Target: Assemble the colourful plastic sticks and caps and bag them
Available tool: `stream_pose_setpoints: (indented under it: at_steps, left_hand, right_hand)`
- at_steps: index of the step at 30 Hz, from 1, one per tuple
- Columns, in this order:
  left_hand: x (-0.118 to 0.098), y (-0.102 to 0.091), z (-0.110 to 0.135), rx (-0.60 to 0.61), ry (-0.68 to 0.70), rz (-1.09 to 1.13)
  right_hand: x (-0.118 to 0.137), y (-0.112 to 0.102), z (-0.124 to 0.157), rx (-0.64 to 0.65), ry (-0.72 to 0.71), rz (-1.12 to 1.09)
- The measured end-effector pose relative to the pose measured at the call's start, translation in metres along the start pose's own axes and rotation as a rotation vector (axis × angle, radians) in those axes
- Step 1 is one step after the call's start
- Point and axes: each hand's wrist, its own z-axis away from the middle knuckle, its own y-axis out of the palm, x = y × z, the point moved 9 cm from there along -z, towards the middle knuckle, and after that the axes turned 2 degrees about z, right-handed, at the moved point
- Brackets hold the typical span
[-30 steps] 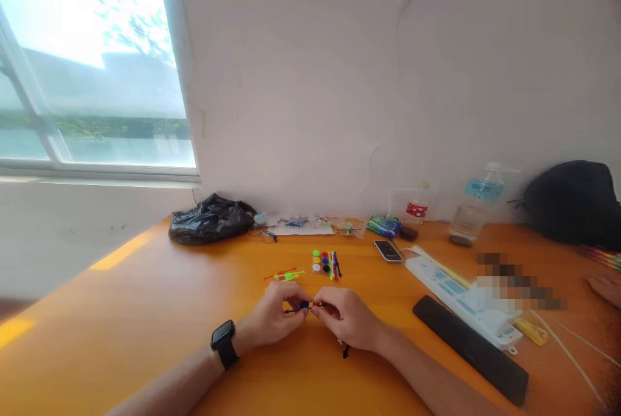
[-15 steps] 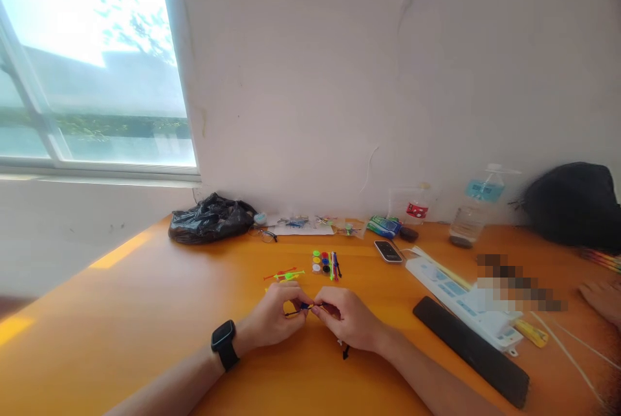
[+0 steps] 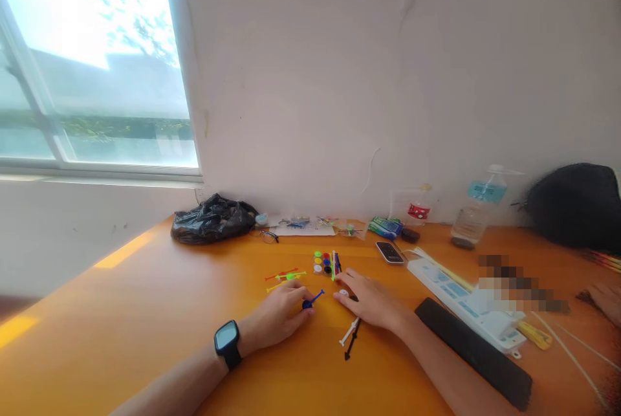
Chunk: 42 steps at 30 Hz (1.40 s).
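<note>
My left hand (image 3: 279, 309), with a black smartwatch (image 3: 227, 343) on the wrist, rests on the orange table (image 3: 145, 312) and pinches a small blue plastic piece (image 3: 310, 300) with a thin stem. My right hand (image 3: 369, 301) lies further back, fingers reaching toward a small white disc (image 3: 343, 292); I cannot see whether it grips it. Just beyond are a cluster of coloured discs (image 3: 321, 262) and coloured sticks (image 3: 335, 263). A white stick (image 3: 348, 332) and a black stick (image 3: 352, 340) lie in front of my right hand. Green, red and yellow sticks (image 3: 285, 276) lie beyond my left hand.
Against the wall stand a black plastic bag (image 3: 212, 219), glasses (image 3: 266, 234), packets, a phone (image 3: 389, 251), a water bottle (image 3: 476, 209) and a dark bag (image 3: 577, 206). A white power strip (image 3: 460, 293) and black wrist rest (image 3: 478, 354) lie right. Another person's hand (image 3: 605, 298) shows at the far right.
My hands were together working the blue piece. They have parted: the left keeps the blue piece, the right has moved back toward the white disc, uncovering the white and black sticks.
</note>
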Motion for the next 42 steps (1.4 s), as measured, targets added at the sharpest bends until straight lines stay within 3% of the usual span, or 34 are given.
stream_pose_setpoints:
  at_steps: [5,19,25,33,42]
  left_hand:
    - [0.000,0.003,-0.001,-0.001,0.106,-0.132]
    - [0.024,-0.014,-0.004,-0.110,-0.062,-0.297]
    - [0.028,-0.019,-0.002,-0.114,-0.070,-0.285]
    - [0.024,-0.022,-0.005,-0.088,-0.078,-0.222]
    - [0.024,-0.029,-0.006,-0.171,-0.038,-0.177]
  right_hand:
    - [0.008,0.008,-0.003,-0.009,-0.035,-0.089]
    - [0.032,0.009,0.000,-0.004,-0.130,-0.241]
    - [0.042,0.013,0.000,-0.023,-0.187,-0.279]
    - [0.040,0.010,0.001,-0.040,-0.162,-0.227]
    - [0.049,0.003,0.001,-0.104,-0.190,-0.229]
